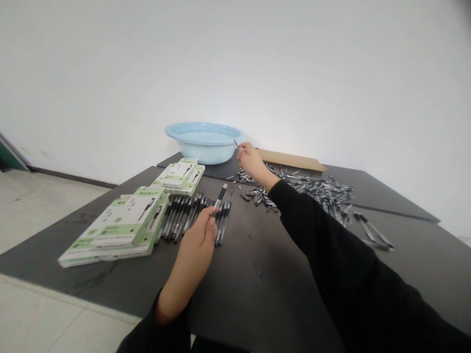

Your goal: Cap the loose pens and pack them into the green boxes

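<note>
My left hand is closed around a pen with a clear barrel and a dark upper part, tilted with that end up and away from me. It is just above a row of similar pens lying side by side. Farther off, my right hand pinches a short, thin grey piece beside the basin's right rim; its exact kind is too small to tell. Below and right of that hand spreads a loose pile of black and clear pen parts.
A light blue basin stands at the back by the wall. Green and white pen boxes are stacked at left, with more boxes behind. A flat brown cardboard piece lies behind the pile. Several separate pens lie at right.
</note>
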### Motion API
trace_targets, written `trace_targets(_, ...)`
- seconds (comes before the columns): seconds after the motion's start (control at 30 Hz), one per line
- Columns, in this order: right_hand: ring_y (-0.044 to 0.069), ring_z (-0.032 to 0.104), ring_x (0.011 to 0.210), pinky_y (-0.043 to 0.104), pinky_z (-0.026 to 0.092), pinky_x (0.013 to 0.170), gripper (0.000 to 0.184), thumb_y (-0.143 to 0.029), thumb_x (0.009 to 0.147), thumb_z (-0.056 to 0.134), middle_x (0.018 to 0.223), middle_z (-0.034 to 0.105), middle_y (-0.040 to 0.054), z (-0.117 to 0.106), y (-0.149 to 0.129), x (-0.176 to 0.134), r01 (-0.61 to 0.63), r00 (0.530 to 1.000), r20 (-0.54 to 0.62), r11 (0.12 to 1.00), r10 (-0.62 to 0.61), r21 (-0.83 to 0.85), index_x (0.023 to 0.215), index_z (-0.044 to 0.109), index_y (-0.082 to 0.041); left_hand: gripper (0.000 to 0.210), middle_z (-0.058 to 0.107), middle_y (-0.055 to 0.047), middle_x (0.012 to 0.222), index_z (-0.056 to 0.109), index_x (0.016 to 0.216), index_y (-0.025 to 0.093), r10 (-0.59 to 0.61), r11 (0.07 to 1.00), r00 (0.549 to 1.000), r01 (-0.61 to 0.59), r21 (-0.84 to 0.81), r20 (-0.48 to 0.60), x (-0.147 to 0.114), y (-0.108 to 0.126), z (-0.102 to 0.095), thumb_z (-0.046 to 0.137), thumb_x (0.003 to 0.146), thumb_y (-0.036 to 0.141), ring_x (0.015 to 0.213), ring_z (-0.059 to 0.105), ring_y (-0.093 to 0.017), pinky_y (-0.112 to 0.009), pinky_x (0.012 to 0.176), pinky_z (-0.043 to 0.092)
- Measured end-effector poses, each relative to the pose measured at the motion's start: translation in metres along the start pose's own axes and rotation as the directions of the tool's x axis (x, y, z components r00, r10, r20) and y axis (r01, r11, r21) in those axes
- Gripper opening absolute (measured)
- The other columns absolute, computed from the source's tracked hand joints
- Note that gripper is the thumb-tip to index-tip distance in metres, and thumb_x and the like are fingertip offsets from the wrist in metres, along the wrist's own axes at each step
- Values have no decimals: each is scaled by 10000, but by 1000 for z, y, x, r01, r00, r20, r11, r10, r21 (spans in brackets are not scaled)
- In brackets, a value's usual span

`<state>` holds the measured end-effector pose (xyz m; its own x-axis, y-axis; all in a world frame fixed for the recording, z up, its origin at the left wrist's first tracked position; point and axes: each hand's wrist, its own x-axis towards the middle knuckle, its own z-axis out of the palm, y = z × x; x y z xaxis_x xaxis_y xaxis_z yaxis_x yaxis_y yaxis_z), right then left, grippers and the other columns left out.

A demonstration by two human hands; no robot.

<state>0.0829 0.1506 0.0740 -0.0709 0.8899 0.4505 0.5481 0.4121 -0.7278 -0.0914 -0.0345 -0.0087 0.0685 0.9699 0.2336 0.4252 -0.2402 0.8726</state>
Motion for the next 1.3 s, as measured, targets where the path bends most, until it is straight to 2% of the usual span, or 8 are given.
trace_targets(0.13, 67, 206, 396, 221, 190, 392, 371, -366, 884, 622, 492, 324, -97, -52, -9, -61, -145, 986, 14, 797, 169, 587, 661, 355, -238, 358, 544, 6, 782, 482, 1242, 170, 115, 986, 981, -94, -141, 154, 2, 5, 15, 323, 963, 328, 675, 530, -154, -309, 706, 426)
trace_targets(0.3, 66, 69, 378, 226, 107, 360, 570, -427, 871, 644, 398, 128, -123, -103, 2, -135, -228, 938, 67, 459, 339, 859, 577, 191, -244, 203, 487, 18, 775, 525, 999, 192, 144, 978, 949, -94, -184, 280, 7, 23, 41, 395, 941, 338, 692, 494, -136, -275, 670, 408)
trace_targets(0.43, 83, 45, 393, 227, 116, 356, 536, -374, 965, 494, 406, 113, -106, -134, 16, -171, -206, 905, 87, 250, 417, 946, 578, 150, -232, 320, 404, 62, 622, 498, 885, 193, 171, 969, 791, -25, -247, 587, 11, 40, 74, 352, 972, 465, 474, 384, -98, -249, 498, 326)
trace_targets(0.57, 92, 33, 403, 225, 120, 353, 505, -330, 1004, 405, 428, 87, -100, -163, 26, -195, -88, 893, 16, 140, 451, 986, 587, 139, -228, 366, 470, 51, 667, 502, 1080, 174, 287, 933, 659, -26, -360, 695, 23, 50, 111, 388, 962, 500, 499, 446, -98, -248, 532, 369)
trace_targets(0.7, 93, 40, 403, 214, 143, 351, 496, -331, 1009, 404, 442, 86, -100, -185, 29, -210, 25, 900, -70, 109, 431, 994, 595, 152, -228, 350, 506, 8, 790, 474, 1122, 185, 404, 901, 617, -138, -412, 676, 33, 50, 146, 389, 976, 491, 680, 504, -127, -270, 665, 419)
trace_targets(0.83, 91, 46, 399, 206, 158, 351, 503, -346, 1013, 407, 438, 85, -100, -187, 25, -216, 34, 902, -72, 95, 426, 995, 594, 156, -227, 304, 518, -20, 879, 500, 1096, 187, 383, 923, 605, -230, -308, 698, 27, 45, 168, 357, 1003, 439, 755, 492, -148, -312, 757, 434)
trace_targets(0.97, 86, 61, 392, 205, 166, 357, 505, -359, 1013, 415, 430, 106, -99, -180, 16, -217, -13, 913, -33, 110, 406, 994, 591, 171, -225, 324, 507, -16, 871, 499, 1074, 182, 384, 923, 598, -235, -304, 704, 21, 46, 167, 316, 1018, 443, 762, 502, -153, -322, 785, 431)
trace_targets(1.3, 91, 88, 390, 226, 183, 371, 579, -534, 946, 523, 431, 110, -95, -176, 11, -219, -80, 906, -83, 361, 414, 929, 589, 181, -231, 309, 477, 10, 789, 494, 1093, 186, 344, 936, 569, -150, -317, 747, 19, 50, 155, 332, 1012, 436, 748, 489, -155, -308, 780, 417)
